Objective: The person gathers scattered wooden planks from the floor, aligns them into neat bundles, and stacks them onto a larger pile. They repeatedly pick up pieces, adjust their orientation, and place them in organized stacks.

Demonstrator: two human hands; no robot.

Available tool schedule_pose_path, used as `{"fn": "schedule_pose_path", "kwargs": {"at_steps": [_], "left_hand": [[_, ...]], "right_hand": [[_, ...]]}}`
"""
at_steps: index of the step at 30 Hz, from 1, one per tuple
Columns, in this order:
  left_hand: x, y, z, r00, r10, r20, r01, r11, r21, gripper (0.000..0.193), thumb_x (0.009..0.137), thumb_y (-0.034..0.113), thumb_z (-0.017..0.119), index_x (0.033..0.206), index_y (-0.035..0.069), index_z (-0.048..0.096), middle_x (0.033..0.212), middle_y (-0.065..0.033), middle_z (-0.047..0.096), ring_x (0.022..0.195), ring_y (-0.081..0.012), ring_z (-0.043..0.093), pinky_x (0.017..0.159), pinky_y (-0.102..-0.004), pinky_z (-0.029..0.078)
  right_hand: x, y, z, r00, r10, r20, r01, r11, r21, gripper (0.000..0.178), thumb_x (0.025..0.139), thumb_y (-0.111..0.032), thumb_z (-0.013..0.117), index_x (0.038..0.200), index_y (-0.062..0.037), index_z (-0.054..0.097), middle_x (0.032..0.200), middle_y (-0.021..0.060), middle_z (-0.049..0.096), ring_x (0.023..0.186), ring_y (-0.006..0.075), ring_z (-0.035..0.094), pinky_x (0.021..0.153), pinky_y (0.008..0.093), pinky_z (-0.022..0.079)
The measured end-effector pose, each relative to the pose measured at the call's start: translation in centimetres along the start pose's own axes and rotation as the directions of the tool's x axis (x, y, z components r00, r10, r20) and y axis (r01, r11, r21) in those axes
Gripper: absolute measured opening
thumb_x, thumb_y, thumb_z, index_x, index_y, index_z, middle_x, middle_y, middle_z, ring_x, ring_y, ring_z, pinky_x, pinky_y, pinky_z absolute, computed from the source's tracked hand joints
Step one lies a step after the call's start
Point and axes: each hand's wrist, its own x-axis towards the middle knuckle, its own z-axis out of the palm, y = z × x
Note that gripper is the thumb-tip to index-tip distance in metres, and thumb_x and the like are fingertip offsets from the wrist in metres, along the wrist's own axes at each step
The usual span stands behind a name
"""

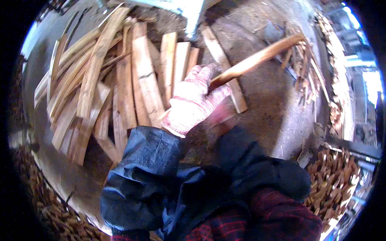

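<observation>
My left hand (191, 102), in a pale knit glove with red flecks, is closed around a long wooden slat (261, 58). The slat slants from the glove up to the far right, its far end raised above the floor. Close behind and to the right of that wrist is my right hand (222, 116), smeared by motion, so its fingers cannot be made out. Beyond the hands, a flat board (221, 56) lies alone on the floor. Left of the glove spreads a pile of rough wooden boards (130, 80), some lying crosswise over others.
A heap of thin wood offcuts (307, 72) lies at the right. Stacked short wood pieces (335, 180) fill the lower right, and more stacked wood (48, 205) lines the lower left. A pale blue metal leg (194, 22) stands at the far edge.
</observation>
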Motion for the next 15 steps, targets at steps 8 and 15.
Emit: {"fn": "schedule_pose_path", "kwargs": {"at_steps": [8,15], "left_hand": [[-4.8,-11.9,-5.8,0.72,-0.668,-0.186,0.629,0.517,0.58,0.096,0.07,0.054,0.074,0.138,-0.001,0.034,0.142,-0.0227,0.036,0.132,-0.0374,0.034,0.109,-0.0446,0.029],[-6.2,-15.3,-6.6,0.55,-0.765,-0.336,0.712,0.218,0.668,0.111,0.06,0.067,0.072,0.143,0.008,0.03,0.146,-0.023,0.029,0.133,-0.0404,0.03,0.109,-0.0516,0.023]], "right_hand": [[5.6,-3.3,-19.3,0.755,-0.316,-0.575,-0.398,0.476,-0.784,0.08,0.072,-0.055,0.071,0.121,0.0052,0.055,0.118,0.0234,0.059,0.109,0.0336,0.055,0.095,0.0384,0.041],[4.2,3.3,-15.0,0.817,-0.022,-0.576,-0.556,0.235,-0.797,0.1,0.063,-0.06,0.075,0.133,0.0032,0.042,0.125,0.0268,0.054,0.118,0.0402,0.051,0.099,0.0447,0.041]]}}
